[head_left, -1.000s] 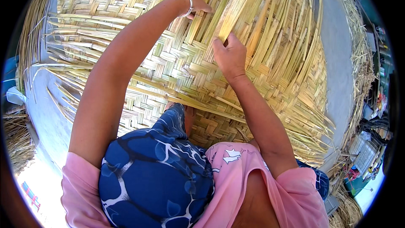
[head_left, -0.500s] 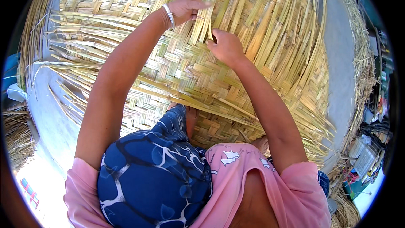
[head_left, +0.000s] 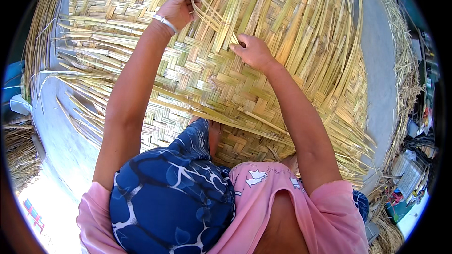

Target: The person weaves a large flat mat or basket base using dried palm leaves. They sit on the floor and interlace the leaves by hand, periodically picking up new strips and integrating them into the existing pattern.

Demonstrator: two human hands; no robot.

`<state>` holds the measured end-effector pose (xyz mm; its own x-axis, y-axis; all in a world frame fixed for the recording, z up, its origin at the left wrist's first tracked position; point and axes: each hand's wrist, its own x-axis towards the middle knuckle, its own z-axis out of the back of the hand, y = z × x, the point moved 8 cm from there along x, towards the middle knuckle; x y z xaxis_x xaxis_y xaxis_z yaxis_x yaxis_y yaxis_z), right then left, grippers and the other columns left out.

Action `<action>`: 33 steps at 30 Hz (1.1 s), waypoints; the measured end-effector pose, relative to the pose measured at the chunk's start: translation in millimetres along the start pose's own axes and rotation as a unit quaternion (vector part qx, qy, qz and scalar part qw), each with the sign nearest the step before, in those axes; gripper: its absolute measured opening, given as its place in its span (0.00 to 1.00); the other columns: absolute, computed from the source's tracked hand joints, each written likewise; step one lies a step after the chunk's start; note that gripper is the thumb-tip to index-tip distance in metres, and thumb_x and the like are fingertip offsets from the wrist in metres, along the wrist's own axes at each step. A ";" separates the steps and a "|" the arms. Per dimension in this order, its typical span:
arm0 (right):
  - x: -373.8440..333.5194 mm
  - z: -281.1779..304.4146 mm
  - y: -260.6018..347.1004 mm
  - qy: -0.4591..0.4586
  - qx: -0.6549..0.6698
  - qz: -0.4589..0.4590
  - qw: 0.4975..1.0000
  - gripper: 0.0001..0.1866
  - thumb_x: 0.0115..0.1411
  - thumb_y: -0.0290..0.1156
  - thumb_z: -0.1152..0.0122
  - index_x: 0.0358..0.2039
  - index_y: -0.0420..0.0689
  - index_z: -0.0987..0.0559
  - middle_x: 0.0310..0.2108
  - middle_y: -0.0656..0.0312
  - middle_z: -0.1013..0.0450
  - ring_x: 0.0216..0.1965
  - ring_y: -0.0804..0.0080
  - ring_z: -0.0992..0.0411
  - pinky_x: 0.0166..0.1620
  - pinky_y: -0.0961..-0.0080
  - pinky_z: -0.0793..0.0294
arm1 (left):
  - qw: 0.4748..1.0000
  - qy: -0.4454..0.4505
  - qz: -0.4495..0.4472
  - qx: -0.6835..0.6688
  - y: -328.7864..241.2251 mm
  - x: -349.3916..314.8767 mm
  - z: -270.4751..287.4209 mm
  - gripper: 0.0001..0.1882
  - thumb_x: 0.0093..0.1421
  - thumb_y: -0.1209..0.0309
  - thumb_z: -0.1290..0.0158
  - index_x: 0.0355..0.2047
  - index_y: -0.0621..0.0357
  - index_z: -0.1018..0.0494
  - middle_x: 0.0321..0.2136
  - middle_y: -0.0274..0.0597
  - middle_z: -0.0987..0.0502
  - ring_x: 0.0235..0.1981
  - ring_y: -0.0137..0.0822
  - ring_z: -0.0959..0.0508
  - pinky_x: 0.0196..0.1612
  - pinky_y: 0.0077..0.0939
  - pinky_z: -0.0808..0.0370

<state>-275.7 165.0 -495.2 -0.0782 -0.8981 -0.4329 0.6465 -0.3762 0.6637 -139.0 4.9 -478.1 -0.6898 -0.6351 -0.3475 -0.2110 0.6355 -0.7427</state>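
Gripping thin strips (head_left: 208,19) (slightly bowed), the left hand (head_left: 178,11) curls.

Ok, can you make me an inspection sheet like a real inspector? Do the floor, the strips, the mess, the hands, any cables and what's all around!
Surface: woven mat spread on grey ground.
Job's things: thin strips bent up between the hands; long strips lying over the mat on the right.
Clutter: mixed items, including a grey wire-like rack, at the right edge.
Hands: right hand pinches the thin strips; left hand is at their other end, grip unclear.
Cables: dark tangle at right, too small to identify.
Surroundings: long dry stalks at left; straw along the right.
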 end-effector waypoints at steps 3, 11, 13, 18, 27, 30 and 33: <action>0.0 -2.4 -6.1 -0.019 0.025 0.005 0.999 0.15 0.54 0.43 0.46 0.31 0.42 0.27 0.29 0.50 0.27 0.33 0.53 0.29 0.37 0.62 0.33 | 0.995 -0.033 -0.055 -0.071 -17.8 -26.0 3.5 0.17 0.56 0.57 0.46 0.33 0.60 0.27 0.30 0.39 0.26 0.36 0.33 0.27 0.42 0.32 0.30; -1.6 -8.2 -11.4 -0.058 0.004 0.003 0.998 0.13 0.54 0.39 0.46 0.36 0.45 0.24 0.32 0.53 0.26 0.36 0.56 0.28 0.40 0.65 0.31 | 0.950 0.018 -0.204 -0.237 -131.5 -100.4 120.5 0.12 0.58 0.62 0.49 0.29 0.58 0.34 0.24 0.38 0.30 0.30 0.39 0.29 0.44 0.40 0.32; -2.9 -6.6 -12.3 -0.061 0.004 -0.009 0.998 0.13 0.54 0.38 0.47 0.36 0.46 0.25 0.33 0.54 0.26 0.36 0.56 0.28 0.40 0.65 0.31 | 0.945 -0.104 -0.236 -0.202 -141.0 -108.8 141.0 0.10 0.57 0.66 0.49 0.29 0.59 0.34 0.27 0.39 0.28 0.32 0.39 0.27 0.47 0.39 0.31; -3.4 -9.0 -12.4 -0.077 0.066 -0.017 0.995 0.11 0.55 0.37 0.48 0.36 0.45 0.26 0.32 0.55 0.26 0.36 0.57 0.28 0.40 0.65 0.31 | 0.973 -0.175 -0.124 -0.084 -62.1 -64.1 133.0 0.09 0.53 0.72 0.45 0.31 0.65 0.28 0.32 0.49 0.24 0.40 0.41 0.25 0.51 0.37 0.29; -9.0 -11.0 26.6 -0.125 -0.232 0.056 0.963 0.06 0.53 0.28 0.50 0.31 0.42 0.29 0.31 0.52 0.29 0.32 0.52 0.28 0.34 0.60 0.29 | 0.958 -0.272 0.072 0.059 42.1 -58.7 79.3 0.12 0.56 0.71 0.46 0.39 0.62 0.29 0.33 0.43 0.24 0.37 0.35 0.23 0.38 0.28 0.22; -15.7 -6.9 45.9 -0.105 -0.264 0.066 0.957 0.06 0.51 0.24 0.50 0.31 0.40 0.30 0.36 0.50 0.31 0.32 0.50 0.28 0.35 0.59 0.27 | 0.951 -0.293 0.049 0.084 34.8 -69.8 88.4 0.11 0.56 0.71 0.46 0.39 0.62 0.29 0.32 0.42 0.24 0.37 0.36 0.23 0.36 0.27 0.21; -17.9 -5.3 59.3 -0.105 -0.255 0.080 0.958 0.07 0.51 0.23 0.50 0.33 0.40 0.30 0.38 0.50 0.33 0.32 0.50 0.28 0.35 0.58 0.27 | 0.935 -0.354 0.022 0.025 23.5 -81.2 110.2 0.11 0.56 0.75 0.48 0.39 0.65 0.31 0.34 0.47 0.25 0.35 0.37 0.23 0.36 0.28 0.20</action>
<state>-231.9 160.0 -451.3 -0.0641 -0.9810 -0.1831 0.9451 -0.1186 0.3046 -11.5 23.0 -530.4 -0.0630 -0.7516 -0.6566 -0.1484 0.6576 -0.7386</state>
